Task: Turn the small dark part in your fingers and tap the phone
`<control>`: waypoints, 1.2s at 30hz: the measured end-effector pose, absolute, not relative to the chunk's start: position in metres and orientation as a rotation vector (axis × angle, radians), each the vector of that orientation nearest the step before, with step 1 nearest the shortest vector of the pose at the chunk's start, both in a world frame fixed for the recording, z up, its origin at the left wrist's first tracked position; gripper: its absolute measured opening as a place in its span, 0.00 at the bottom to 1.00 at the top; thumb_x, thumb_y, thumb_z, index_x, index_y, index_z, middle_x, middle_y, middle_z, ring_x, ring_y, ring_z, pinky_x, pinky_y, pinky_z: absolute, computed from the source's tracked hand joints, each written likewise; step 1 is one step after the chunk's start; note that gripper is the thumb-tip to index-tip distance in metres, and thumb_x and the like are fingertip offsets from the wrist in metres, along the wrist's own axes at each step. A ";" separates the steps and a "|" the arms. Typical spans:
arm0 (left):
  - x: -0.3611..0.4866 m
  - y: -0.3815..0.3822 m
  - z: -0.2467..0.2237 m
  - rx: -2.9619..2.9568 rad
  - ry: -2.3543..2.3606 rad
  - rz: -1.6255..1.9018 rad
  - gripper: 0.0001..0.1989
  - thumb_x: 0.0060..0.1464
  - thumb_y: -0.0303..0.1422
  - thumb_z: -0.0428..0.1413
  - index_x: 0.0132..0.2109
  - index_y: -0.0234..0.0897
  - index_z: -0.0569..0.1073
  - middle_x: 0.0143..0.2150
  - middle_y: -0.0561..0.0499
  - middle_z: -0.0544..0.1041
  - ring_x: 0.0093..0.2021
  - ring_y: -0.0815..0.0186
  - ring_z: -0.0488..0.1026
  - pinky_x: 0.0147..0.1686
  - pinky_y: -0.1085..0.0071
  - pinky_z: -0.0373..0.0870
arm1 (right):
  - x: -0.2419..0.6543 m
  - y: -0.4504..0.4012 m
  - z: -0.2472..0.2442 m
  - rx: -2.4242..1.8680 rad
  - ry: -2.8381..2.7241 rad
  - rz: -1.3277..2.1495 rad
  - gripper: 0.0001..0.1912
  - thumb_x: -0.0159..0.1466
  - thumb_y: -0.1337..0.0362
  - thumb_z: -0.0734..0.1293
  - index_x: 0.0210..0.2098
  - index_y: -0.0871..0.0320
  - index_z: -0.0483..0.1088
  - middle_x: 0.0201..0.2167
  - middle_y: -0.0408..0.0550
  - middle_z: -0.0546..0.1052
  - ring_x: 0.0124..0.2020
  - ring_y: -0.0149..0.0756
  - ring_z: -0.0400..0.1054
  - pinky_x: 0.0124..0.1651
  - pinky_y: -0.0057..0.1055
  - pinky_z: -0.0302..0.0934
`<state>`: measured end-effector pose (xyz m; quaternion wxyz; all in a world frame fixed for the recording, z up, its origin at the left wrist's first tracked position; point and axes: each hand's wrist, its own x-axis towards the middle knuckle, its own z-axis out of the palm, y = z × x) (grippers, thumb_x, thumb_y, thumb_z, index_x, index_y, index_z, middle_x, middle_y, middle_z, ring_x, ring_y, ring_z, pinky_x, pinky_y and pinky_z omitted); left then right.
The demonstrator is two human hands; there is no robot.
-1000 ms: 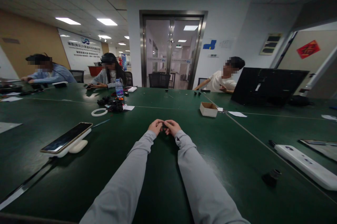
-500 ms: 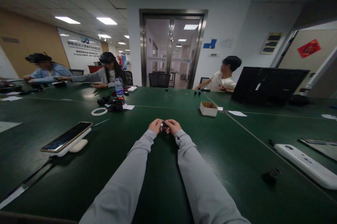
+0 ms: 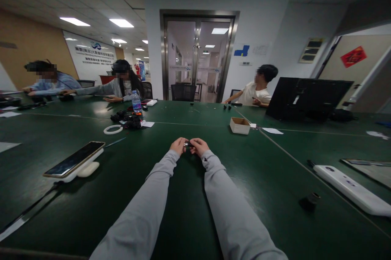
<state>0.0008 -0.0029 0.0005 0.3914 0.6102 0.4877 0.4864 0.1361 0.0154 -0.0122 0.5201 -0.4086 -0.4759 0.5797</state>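
Both arms, in grey sleeves, reach out over the green table, and the hands meet near its middle. My left hand (image 3: 178, 145) is closed, its fingertips pinching the silver end of a small black-and-silver piece (image 3: 187, 144). On the dark end of the same piece, my right hand (image 3: 199, 146) is closed as well. The piece lies level between the fingertips, mostly covered by them, and its exact kind is too small to tell. Nearest beyond the hands is an open cardboard box (image 3: 240, 128), ahead to the right.
Left stand a phone (image 3: 75, 158) on a white support, a tape roll (image 3: 113, 130), black parts (image 3: 130, 120) and a water bottle (image 3: 136, 103). Right are a short black cylinder (image 3: 310, 202), a white device (image 3: 351, 188) and a monitor (image 3: 308, 99). Several people sit across the table.
The whole view has shifted slightly left. More of the small piece shows between the hands, which stay together at about the same spot over the table.
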 end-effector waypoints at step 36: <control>0.000 -0.005 0.002 1.573 1.243 1.269 0.18 0.53 0.41 0.41 0.36 0.33 0.71 0.13 0.57 0.62 0.14 0.75 0.57 0.17 0.78 0.56 | 0.137 0.012 -0.009 -0.960 -1.147 1.416 0.12 0.47 0.66 0.70 0.29 0.60 0.65 0.14 0.39 0.70 0.12 0.26 0.64 0.15 0.21 0.61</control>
